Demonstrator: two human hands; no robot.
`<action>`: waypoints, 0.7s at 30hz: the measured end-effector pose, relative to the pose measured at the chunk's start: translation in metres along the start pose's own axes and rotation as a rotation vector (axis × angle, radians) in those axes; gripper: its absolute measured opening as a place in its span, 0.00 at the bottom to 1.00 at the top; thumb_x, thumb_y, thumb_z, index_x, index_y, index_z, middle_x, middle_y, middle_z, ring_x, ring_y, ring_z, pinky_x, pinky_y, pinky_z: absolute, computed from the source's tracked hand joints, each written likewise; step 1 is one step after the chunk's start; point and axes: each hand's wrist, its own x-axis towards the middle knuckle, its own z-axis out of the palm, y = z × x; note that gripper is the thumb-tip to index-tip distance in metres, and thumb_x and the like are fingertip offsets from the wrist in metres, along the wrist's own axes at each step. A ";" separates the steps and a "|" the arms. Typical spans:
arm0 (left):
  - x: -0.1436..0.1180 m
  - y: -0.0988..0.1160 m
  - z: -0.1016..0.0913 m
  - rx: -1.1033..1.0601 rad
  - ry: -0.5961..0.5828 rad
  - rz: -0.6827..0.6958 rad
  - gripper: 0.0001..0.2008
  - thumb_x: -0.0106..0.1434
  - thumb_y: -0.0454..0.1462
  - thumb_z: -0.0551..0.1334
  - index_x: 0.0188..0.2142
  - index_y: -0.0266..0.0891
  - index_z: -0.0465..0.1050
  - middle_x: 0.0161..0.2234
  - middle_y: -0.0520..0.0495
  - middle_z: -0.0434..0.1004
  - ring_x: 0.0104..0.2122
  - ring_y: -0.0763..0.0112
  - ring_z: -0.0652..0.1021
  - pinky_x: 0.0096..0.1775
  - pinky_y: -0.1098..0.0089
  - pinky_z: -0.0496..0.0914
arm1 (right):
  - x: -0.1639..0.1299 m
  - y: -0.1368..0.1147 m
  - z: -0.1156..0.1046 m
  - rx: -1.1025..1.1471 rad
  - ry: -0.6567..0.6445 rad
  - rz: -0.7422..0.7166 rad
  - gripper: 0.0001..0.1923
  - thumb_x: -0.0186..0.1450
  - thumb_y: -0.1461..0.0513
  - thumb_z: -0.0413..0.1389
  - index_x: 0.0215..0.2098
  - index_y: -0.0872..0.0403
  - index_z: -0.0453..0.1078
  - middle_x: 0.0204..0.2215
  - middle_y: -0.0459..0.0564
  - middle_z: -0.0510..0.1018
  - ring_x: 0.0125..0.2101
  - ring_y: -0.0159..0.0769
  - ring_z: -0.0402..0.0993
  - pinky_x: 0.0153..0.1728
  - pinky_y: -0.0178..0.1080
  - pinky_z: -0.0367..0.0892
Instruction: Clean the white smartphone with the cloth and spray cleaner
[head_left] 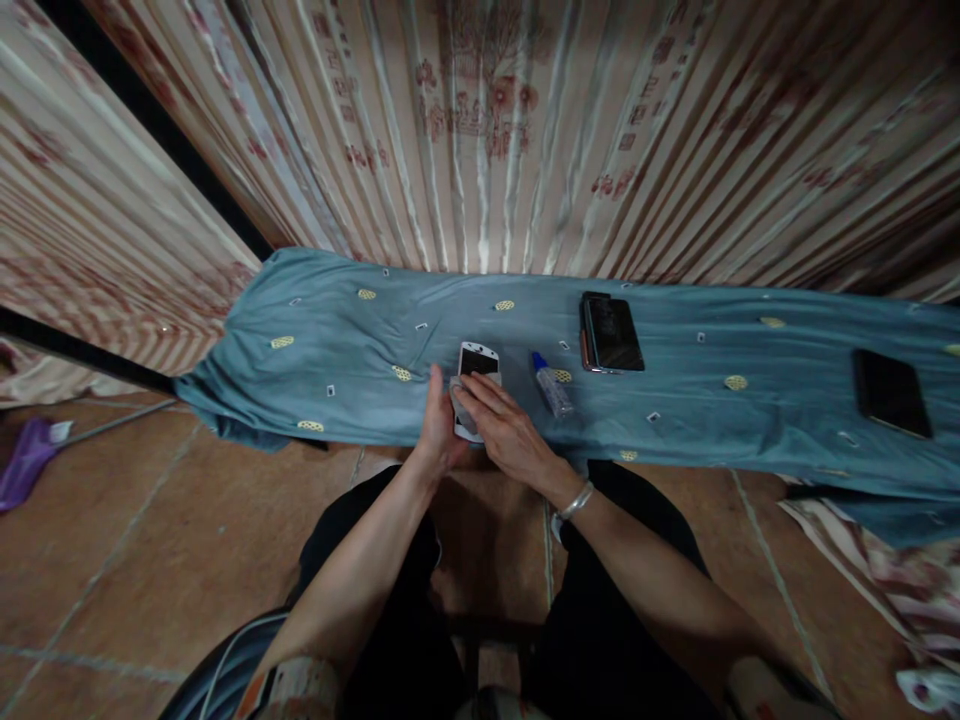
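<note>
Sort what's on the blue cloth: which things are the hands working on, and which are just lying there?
In hand: white phone, steadied by the left hand, with the right hand laid flat across it.

Lying about: small bottle, dark phones, black phone, purple thing on the floor.

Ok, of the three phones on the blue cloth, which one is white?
The white phone under both hands, left hand beside it and right hand laid over it. The cased phone and the far-right phone are dark and untouched.

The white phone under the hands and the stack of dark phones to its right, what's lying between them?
A small clear bottle with a blue cap lies on the blue cloth between the white phone and the dark phones, in the head view.
</note>
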 end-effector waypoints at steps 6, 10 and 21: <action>0.000 0.001 -0.001 0.024 0.091 -0.022 0.35 0.72 0.57 0.45 0.46 0.31 0.79 0.39 0.37 0.85 0.47 0.62 0.84 0.48 0.69 0.78 | -0.002 -0.010 0.003 -0.016 -0.030 -0.044 0.31 0.69 0.73 0.43 0.69 0.57 0.61 0.68 0.59 0.65 0.72 0.43 0.52 0.70 0.55 0.59; 0.004 0.000 -0.005 0.032 0.083 -0.032 0.33 0.72 0.56 0.47 0.43 0.31 0.79 0.37 0.38 0.84 0.46 0.62 0.84 0.48 0.68 0.78 | 0.001 -0.010 -0.002 -0.096 -0.039 -0.064 0.28 0.70 0.73 0.43 0.66 0.61 0.64 0.67 0.60 0.67 0.70 0.44 0.56 0.69 0.52 0.61; 0.011 -0.020 0.002 0.001 0.080 0.090 0.20 0.74 0.44 0.51 0.44 0.35 0.79 0.45 0.42 0.85 0.60 0.66 0.76 0.64 0.65 0.67 | 0.008 0.003 -0.008 -0.216 0.007 -0.005 0.25 0.71 0.71 0.46 0.65 0.63 0.67 0.65 0.63 0.70 0.69 0.47 0.59 0.69 0.52 0.62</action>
